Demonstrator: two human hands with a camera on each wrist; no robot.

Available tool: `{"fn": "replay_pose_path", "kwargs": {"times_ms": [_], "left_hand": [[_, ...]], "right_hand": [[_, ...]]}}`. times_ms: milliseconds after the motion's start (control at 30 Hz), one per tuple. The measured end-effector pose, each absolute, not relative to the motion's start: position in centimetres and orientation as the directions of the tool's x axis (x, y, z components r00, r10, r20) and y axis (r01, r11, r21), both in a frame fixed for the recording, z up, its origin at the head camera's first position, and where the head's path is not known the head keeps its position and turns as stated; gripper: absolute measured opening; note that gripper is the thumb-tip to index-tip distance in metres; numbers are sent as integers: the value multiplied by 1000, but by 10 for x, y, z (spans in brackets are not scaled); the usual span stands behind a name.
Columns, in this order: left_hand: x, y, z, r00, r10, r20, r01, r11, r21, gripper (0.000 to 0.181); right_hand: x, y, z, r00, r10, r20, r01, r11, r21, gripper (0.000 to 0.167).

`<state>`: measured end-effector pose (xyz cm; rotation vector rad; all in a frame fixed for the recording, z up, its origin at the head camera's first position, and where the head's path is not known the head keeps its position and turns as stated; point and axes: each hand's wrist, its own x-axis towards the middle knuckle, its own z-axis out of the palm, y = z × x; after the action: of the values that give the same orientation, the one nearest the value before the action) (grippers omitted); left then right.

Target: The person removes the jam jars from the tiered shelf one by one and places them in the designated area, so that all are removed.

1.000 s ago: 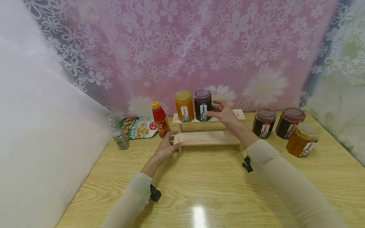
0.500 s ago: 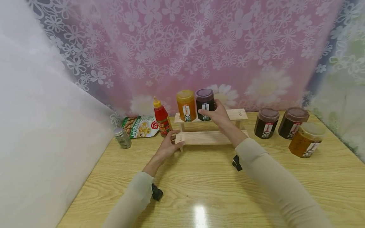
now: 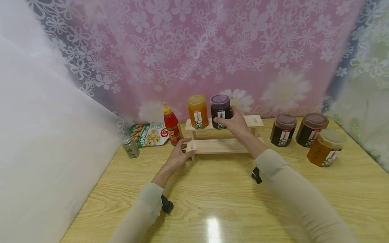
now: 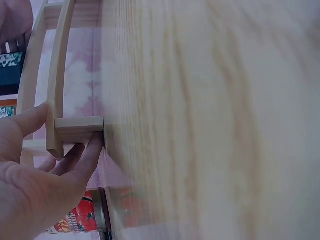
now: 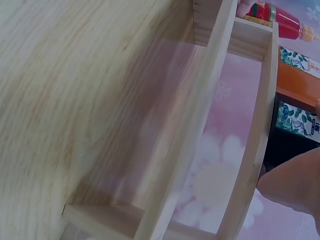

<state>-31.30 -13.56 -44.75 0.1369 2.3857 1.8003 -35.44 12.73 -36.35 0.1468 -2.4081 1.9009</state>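
Observation:
A two-tier wooden rack [image 3: 225, 145] stands on the table. On its upper tier are a jar with amber contents [image 3: 198, 113] and, just right of it, a dark purple jar [image 3: 219, 104]. My right hand [image 3: 238, 126] grips the dark jar from the right, thumb across its front, other fingers mostly hidden behind. In the right wrist view, part of that hand [image 5: 295, 182] shows by the jar's base. My left hand [image 3: 177, 157] holds the left end of the lower tier. In the left wrist view its thumb lies on the board and its fingers reach the leg [image 4: 80, 125].
Left of the rack stand a red sauce bottle with a yellow cap [image 3: 172, 126], a printed food pouch [image 3: 152, 135] and a small shaker jar [image 3: 130, 147]. To the right are two dark jars [image 3: 283, 131] and an amber jar [image 3: 325, 148]. A flowered curtain [image 3: 197, 50] hangs behind.
My right hand has moved from loosely beside the dark jar to a grip on it. The jar has shifted slightly right, widening its gap from the amber jar. My left hand stays put.

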Motion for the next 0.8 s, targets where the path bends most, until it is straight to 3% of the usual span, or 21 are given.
{"fn": "replay_pose_path", "kwargs": {"times_ms": [800], "left_hand": [[-311,-134,-446,-984,172,-56,-8,266,964,67]], "right_hand": [[-316,166,-361,-991,-67,117,-129,229,-965,78]]}}
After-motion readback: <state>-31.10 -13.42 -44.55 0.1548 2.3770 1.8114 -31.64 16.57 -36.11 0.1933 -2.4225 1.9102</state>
